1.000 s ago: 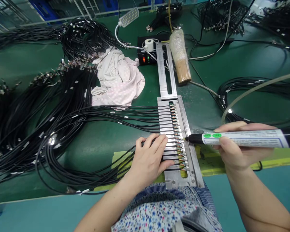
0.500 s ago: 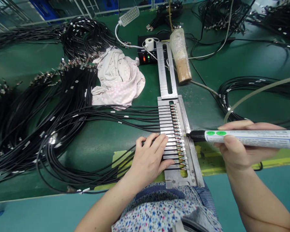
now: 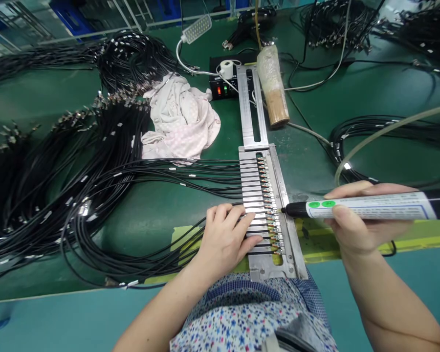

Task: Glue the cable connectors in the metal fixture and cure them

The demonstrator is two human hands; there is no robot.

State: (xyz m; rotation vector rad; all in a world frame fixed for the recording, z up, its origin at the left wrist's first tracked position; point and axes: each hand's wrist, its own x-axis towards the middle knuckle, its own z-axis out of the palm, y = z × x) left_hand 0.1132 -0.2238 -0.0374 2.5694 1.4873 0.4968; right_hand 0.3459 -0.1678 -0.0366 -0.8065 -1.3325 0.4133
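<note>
A metal fixture [image 3: 266, 264] lies on the green bench and holds several black cables [image 3: 190, 173] side by side, their gold tips lined up in its slot. My left hand [image 3: 225, 239] rests flat on the cables at the fixture's left side, fingers stretched out. In my right hand [image 3: 355, 230] a white pen-shaped dispenser [image 3: 366, 208] with green stickers is gripped, its black tip touching a cable tip near the row's middle. A pale tube [image 3: 381, 133] curves up from near my right hand to the right edge.
A big mass of black cables [image 3: 58, 176] covers the left of the bench. A crumpled pale cloth [image 3: 179, 122], a black box with lit indicators [image 3: 222, 85], a small lamp [image 3: 196, 28] and a wrapped cylinder [image 3: 273, 88] lie behind the fixture. More cable coils [image 3: 374, 129] sit right.
The dispenser's tip has stayed at about the same spot in the row of cable tips. My left hand stays pressed on the cables.
</note>
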